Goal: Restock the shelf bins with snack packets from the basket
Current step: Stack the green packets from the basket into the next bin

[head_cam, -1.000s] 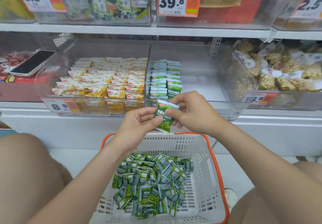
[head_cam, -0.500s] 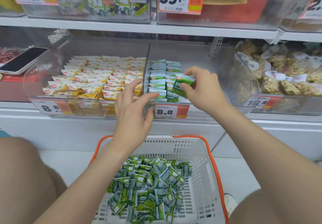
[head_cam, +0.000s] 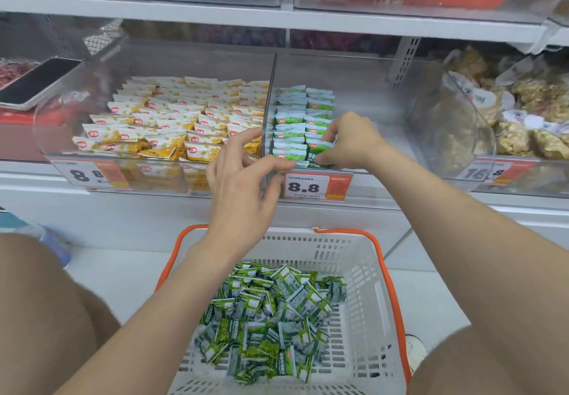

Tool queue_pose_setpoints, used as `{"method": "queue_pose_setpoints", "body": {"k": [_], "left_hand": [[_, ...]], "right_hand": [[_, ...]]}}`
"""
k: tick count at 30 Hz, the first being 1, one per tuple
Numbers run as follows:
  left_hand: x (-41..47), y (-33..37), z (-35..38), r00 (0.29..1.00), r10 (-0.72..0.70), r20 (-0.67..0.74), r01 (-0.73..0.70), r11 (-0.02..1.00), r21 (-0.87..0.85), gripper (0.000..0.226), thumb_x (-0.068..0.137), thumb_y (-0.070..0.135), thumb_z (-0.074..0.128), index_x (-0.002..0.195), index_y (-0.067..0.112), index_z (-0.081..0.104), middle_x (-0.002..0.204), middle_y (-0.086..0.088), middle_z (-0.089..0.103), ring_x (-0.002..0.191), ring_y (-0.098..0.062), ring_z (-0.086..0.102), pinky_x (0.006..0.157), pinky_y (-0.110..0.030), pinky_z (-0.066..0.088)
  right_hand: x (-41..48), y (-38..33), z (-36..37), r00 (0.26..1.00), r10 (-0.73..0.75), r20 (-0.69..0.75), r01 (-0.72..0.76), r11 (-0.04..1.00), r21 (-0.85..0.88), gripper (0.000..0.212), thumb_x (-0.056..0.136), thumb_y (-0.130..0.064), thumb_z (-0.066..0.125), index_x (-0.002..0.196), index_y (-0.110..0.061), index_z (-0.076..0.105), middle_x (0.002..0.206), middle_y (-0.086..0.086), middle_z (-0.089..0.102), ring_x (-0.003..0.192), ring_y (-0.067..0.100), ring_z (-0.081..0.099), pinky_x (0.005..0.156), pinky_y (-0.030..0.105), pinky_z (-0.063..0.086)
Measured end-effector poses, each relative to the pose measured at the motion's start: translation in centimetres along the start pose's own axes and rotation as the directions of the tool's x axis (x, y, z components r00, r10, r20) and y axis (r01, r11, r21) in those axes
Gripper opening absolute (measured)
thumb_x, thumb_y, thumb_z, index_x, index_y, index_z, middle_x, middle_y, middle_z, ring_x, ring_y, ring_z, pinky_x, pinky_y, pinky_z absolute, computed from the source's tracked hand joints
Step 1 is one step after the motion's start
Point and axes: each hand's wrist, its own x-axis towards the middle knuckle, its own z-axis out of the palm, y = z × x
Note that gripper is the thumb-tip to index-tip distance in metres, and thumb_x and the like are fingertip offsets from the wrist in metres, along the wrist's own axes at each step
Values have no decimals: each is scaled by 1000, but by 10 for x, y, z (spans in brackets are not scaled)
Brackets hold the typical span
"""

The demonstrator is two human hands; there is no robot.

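A white basket with an orange rim [head_cam: 366,274] stands on the floor between my knees, holding several loose green snack packets [head_cam: 271,317]. Above it is a clear shelf bin [head_cam: 369,93] with two rows of green packets [head_cam: 295,124] stacked at its left side. My right hand [head_cam: 348,142] reaches into the bin's front and pinches a green packet [head_cam: 320,151] at the near end of the right row. In front of the bin's left front corner my left hand [head_cam: 243,179] hovers, fingers spread and holding nothing.
The neighbouring bin [head_cam: 61,148] on the left is filled with yellow packets [head_cam: 172,120]. A phone [head_cam: 37,82] lies on the far-left bin. A bin of brown snack bags [head_cam: 523,111] sits at the right. Price tags [head_cam: 317,187] hang on the bin fronts. Another shelf runs overhead.
My right hand carried the green packet from above the basket into the bin and lowered it onto the front of the right row. My left hand let go and rose toward the bin.
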Motion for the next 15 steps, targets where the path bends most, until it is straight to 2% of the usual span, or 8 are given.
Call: {"method": "queue_pose_setpoints", "body": {"k": [2,4,6,8,10,11,13,15], "left_hand": [[-1,0,0,1000,7,-4,-7,1000,1,29,90,15,76,107,39,76,149,4,44,102,-9,48,104,-38,26],[-2,-1,0,1000,21,2,-21,1000,15,33,92,12,73,110,40,76,151,3,43,103,-12,49,104,-40,27],[-4,-3,-2,998,54,27,-55,998,32,43,93,3,67,116,39,74,153,0,41,106,-15,51,106,-42,28],[-5,-5,-6,993,103,56,-105,994,34,52,91,-3,61,123,37,72,155,-3,38,109,-19,51,106,-43,28],[-8,-3,-9,987,146,60,-149,988,50,59,91,-5,56,135,33,66,153,-8,37,112,-25,49,107,-45,32],[-10,-2,-9,987,154,40,-157,986,61,61,90,-6,55,140,28,62,150,-12,39,114,-29,48,106,-46,35],[-17,3,-11,982,180,-57,-175,981,89,56,84,-8,57,136,15,63,134,-17,48,110,-36,47,98,-47,41],[-27,2,-8,960,248,-126,-236,966,103,37,80,-7,62,114,5,67,111,-17,55,97,-37,51,83,-46,43]], "right_hand": [[1,2,-1,997,21,-68,-23,999,-39,49,66,-36,94,85,-2,64,75,10,70,68,15,64,50,30,50],[-1,4,-2,992,50,-113,-61,994,-93,59,58,-53,95,69,-10,56,64,3,63,59,14,62,42,26,39],[-5,5,-3,996,42,-75,-50,994,-100,50,61,-49,91,73,-7,68,68,7,69,71,19,68,53,32,53],[-10,6,-5,999,4,-52,-6,999,-34,25,75,-23,74,78,2,75,71,15,72,81,29,71,67,42,61],[-20,7,-10,993,-44,-111,48,998,28,24,80,-9,55,81,1,76,71,14,72,91,34,71,72,45,61],[-30,4,-13,983,-76,-168,85,995,43,27,82,-8,51,85,-5,78,69,6,71,95,32,69,77,41,60],[-58,-1,-19,941,-142,-306,174,982,79,31,83,-10,50,91,-17,79,65,-7,64,83,24,67,79,34,58],[-93,-7,-18,904,-222,-366,263,963,64,25,82,-14,51,84,-20,75,62,-7,66,67,18,66,72,32,57]]}}
